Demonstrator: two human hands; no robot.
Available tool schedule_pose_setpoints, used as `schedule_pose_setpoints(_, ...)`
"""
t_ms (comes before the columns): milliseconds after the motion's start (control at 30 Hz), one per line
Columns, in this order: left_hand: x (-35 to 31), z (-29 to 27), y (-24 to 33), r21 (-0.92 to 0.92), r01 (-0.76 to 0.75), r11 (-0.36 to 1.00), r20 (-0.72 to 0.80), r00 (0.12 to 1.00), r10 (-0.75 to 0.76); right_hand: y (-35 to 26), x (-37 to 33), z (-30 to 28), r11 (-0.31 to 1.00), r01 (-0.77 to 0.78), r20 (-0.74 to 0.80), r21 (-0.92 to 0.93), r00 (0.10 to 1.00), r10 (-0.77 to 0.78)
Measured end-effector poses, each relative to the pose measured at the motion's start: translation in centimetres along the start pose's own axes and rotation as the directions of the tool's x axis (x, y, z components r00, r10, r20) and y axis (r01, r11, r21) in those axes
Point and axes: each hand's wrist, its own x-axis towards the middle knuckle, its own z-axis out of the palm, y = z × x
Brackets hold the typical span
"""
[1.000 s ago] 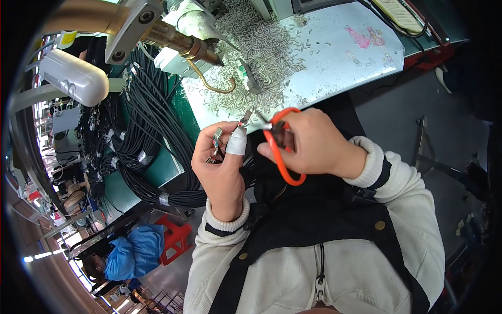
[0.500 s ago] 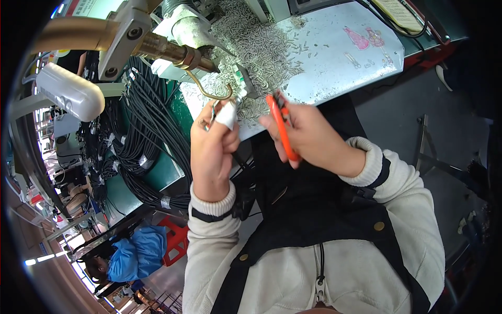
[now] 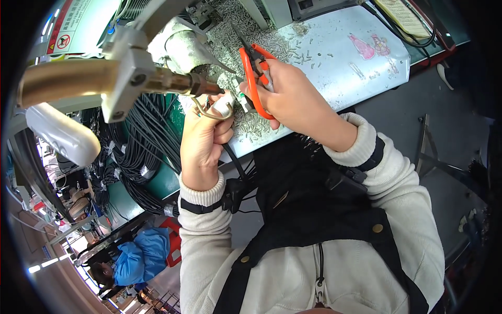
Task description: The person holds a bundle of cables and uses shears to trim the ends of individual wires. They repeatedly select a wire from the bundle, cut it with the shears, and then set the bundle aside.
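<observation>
My left hand (image 3: pixel 201 138) is closed beneath a bent metal tube tip, a white wrap around one digit. A black cable (image 3: pixel 234 158) runs down out of its grip; the cable's upper end is hidden by the fingers and the tube. My right hand (image 3: pixel 298 97) grips orange-handled pliers (image 3: pixel 248 70), their dark jaws pointing up and away over the worktop. Beside my left fingers sits a small white and green block (image 3: pixel 243 102). Many small silvery pieces (image 3: pixel 251 128) lie scattered around both hands.
A brass-coloured pipe with a hooked nozzle (image 3: pixel 209 112) reaches in from the left, close above my left hand. Black cable bundles (image 3: pixel 151 131) lie on the green table at left. A pale board (image 3: pixel 334 89) carries the pieces. A person in blue (image 3: pixel 141 256) is at lower left.
My right hand has moved up and left with the pliers, nearer to the nozzle and my left hand. The left hand has shifted slightly left, under the hooked tip.
</observation>
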Motion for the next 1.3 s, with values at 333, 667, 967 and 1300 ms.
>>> schedule_pose_setpoints(333,-0.5,0.7,-0.3,0.039,-0.081,0.996,-0.047,0.995,0.083,-0.4,-0.2,0.1,1.000,0.016,-0.010,0.011,1.000,-0.016)
schedule_pose_setpoints(667,-1.4,0.5,-0.4,0.051,-0.074,0.996,-0.026,0.997,0.075,0.6,-0.7,0.5,0.998,0.036,-0.029,0.042,0.999,-0.034)
schedule_pose_setpoints(967,-4.9,1.5,-3.2,0.614,-0.442,0.654,0.059,0.852,0.520,1.2,-4.0,1.0,0.559,0.383,-0.153,-0.735,0.709,-0.688)
schedule_pose_setpoints(1300,-6.9,2.4,-4.2,0.235,-0.243,0.941,-0.092,0.958,0.270,1.8,-5.3,1.3,0.629,0.458,-0.071,-0.628,0.772,-0.632)
